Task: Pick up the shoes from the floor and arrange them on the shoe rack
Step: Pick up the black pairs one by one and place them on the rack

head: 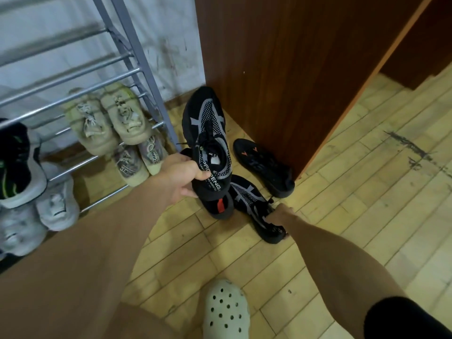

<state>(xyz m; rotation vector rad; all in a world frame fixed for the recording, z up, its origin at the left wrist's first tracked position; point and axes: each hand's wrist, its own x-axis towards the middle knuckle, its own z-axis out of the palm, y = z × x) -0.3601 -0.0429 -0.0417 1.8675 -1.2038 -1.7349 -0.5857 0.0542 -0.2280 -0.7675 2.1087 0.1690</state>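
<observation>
Black knit shoe raised off the floor, pinched at its collar by left hand, toe pointing away. Twin shoe flat on the tiles, heel nearest, right hand closing on its collar. Shoe rack to the left.

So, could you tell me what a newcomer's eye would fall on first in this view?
Probably the black and grey sneaker lifted in the left hand at the centre, toe pointing up. Just below, the right hand grips its mate, which lies on the wooden floor. To the left, the metal shoe rack already carries beige sneakers.
</observation>
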